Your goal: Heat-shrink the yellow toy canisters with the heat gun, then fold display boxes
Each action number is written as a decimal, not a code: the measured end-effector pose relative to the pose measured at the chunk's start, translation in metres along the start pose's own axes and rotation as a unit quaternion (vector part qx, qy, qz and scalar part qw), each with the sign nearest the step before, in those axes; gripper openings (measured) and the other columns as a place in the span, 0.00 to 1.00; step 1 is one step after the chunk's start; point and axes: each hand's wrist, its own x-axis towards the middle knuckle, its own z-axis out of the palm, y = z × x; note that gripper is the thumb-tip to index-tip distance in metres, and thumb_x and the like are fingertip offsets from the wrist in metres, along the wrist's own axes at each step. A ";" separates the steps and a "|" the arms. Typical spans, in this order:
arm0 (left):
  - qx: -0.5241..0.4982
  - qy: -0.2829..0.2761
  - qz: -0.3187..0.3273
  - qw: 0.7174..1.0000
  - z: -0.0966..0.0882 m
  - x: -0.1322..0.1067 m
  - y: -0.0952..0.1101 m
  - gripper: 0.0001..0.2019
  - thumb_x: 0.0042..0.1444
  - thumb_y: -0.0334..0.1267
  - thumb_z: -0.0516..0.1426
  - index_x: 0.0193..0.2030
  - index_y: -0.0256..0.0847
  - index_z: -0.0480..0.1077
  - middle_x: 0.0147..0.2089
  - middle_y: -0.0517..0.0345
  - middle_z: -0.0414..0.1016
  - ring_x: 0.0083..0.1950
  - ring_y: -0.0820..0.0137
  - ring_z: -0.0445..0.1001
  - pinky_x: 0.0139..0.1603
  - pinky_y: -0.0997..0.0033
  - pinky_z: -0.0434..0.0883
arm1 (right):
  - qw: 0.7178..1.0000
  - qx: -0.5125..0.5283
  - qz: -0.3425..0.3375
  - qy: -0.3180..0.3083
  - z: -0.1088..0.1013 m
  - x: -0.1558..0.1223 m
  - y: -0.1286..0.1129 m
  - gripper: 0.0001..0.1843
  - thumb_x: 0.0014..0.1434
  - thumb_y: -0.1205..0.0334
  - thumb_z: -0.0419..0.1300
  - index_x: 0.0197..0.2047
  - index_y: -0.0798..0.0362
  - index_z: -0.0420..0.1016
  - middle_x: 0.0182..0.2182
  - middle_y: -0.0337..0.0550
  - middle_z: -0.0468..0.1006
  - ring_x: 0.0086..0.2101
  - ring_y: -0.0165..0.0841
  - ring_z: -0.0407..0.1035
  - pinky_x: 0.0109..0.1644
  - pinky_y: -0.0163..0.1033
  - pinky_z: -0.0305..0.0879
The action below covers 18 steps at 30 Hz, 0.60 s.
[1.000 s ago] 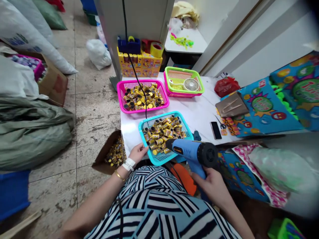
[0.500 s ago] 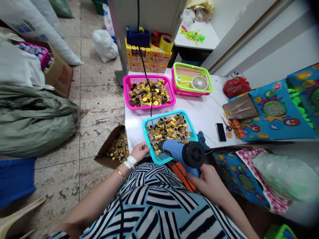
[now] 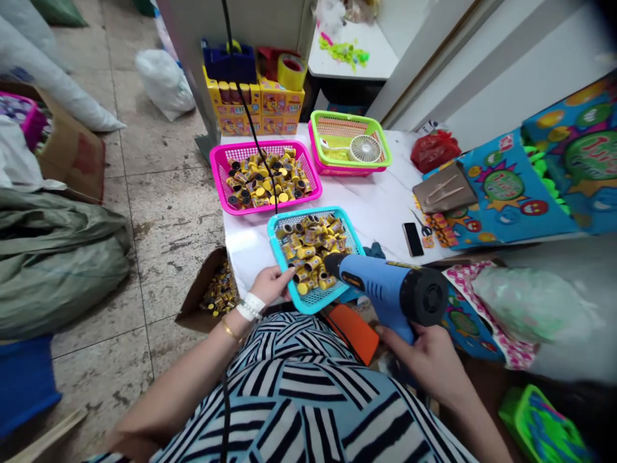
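Observation:
My right hand [image 3: 429,354] is wrapped round the handle of a blue heat gun [image 3: 373,280] with a black nozzle and a black rear cap. Its nozzle points left, over the near right part of a turquoise basket [image 3: 315,303]. Small yellow tubs [image 3: 308,251], some with black ends and some with yellow ones, fill much of that basket. My left hand [image 3: 272,284] grips the basket's near left rim, thumb on top and fingers partly hidden below. The basket looks slightly tilted at the table's front edge.
A pink basket [image 3: 219,173] of similar tubs stands behind. Nested green and pink baskets [image 3: 315,119] hold a small white fan [image 3: 365,148]. A phone [image 3: 412,238] and scissors [image 3: 424,226] lie at right. A black cable [image 3: 241,96] hangs across the view. An open carton [image 3: 193,299] stands on the floor.
The tubs in the turquoise basket have shifted and tumbled towards its near side. My left hand has a firmer hold on the rim. The heat gun has moved right, and the view has turned.

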 end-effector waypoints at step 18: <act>0.098 0.105 -0.043 0.989 -0.072 -0.003 -0.039 0.21 0.41 0.56 0.63 0.20 0.40 0.66 0.16 0.62 0.65 0.19 0.71 0.64 0.21 0.73 0.60 | 0.998 -0.001 -0.037 -0.047 0.035 0.019 -0.020 0.12 0.55 0.54 0.59 0.31 0.55 0.74 0.22 0.39 0.73 0.24 0.33 0.67 0.29 0.36 0.60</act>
